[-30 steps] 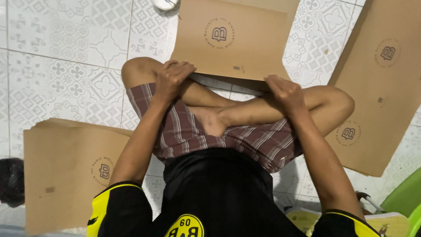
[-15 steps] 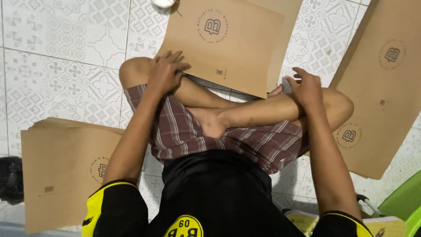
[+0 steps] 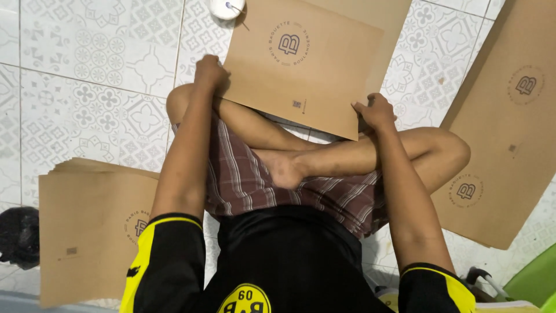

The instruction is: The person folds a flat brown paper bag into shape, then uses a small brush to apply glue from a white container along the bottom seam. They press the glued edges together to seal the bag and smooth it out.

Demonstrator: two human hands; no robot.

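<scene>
A flat brown paper bag (image 3: 301,64) with a round printed logo lies on the tiled floor in front of my crossed legs. My left hand (image 3: 209,72) grips its near left corner. At its near right corner my right hand (image 3: 375,111) holds the edge. The bag sits tilted, its near edge over my shins.
A stack of the same brown bags (image 3: 87,232) lies at my left side. Another pile of brown bags (image 3: 509,133) lies to the right. A white round object (image 3: 227,8) sits at the far edge. A dark bundle (image 3: 17,235) is far left, something green (image 3: 536,278) at bottom right.
Both hands have moved away from my knees and outward along the bag's near edge. The bag has shifted farther from me and turned a little.
</scene>
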